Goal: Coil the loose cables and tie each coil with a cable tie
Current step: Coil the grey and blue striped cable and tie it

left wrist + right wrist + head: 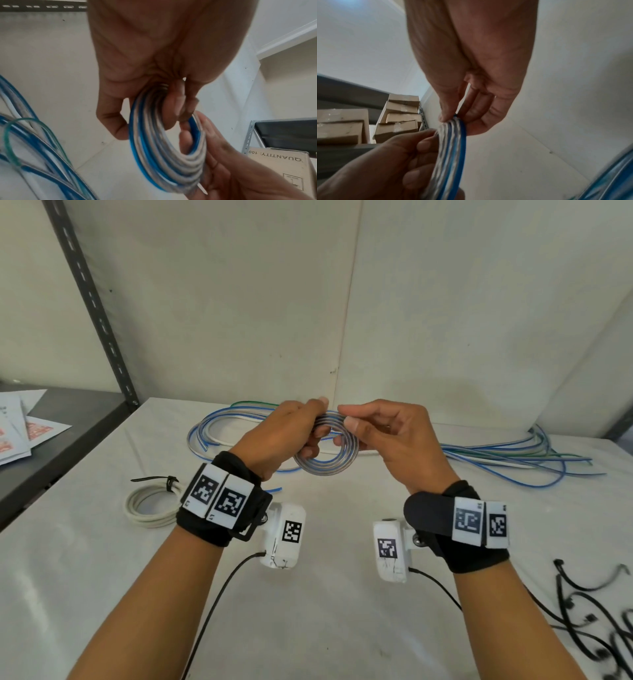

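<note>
Head view shows the left hand point(277, 436) and right hand point(387, 433) holding a blue-and-grey coil point(327, 451) above the table point(342, 611), fingers curled on its rim at 9 and 1 o'clock. Coiling appears complete; the next move likely calls for one hand to keep the loops clamped while the other fetches a cable tie point(589, 587) at 4 o'clock.

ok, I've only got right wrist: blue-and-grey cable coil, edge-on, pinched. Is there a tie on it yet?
Observer: Head view shows none on the blue-and-grey cable coil; left hand and right hand both hold it above the table.
Operator: Where are the ties?
Observer: Loose black cable ties lie on the table, outside the right forearm.
Operator: Any coil done?
Observer: One white cable coil lies at the left, a black tie round it.
</note>
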The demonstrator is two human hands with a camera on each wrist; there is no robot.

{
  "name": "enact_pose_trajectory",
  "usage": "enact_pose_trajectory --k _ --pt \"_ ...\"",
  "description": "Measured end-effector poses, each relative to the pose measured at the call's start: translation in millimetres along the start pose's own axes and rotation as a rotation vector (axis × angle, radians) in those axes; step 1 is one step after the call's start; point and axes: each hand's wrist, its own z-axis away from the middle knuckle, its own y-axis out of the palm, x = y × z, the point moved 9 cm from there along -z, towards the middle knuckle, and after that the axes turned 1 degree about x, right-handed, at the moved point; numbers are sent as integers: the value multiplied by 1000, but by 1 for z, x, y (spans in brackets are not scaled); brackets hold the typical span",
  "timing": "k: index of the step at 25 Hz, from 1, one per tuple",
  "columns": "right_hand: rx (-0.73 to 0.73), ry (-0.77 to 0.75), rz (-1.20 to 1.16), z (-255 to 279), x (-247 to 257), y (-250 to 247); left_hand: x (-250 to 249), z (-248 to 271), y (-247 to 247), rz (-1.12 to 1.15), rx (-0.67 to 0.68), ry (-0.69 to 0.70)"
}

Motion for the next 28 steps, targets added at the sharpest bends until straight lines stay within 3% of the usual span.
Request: enact_pose_trajectory --k 4,10,18,21,28 --pt "-121 -37 16 0 5 -1 -8 1 -5 54 -77 49" --pt "-70 -6 29 1 7 8 -10 3 -13 200 -164 78" --pt "-31 -5 8 2 9 -1 -4 2 -6 205 61 19" --pt "-22 11 6 2 9 -4 -9 2 0 204 114 89" --pt "-23 117 70 2 2 -8 -5 -5 3 91 62 233"
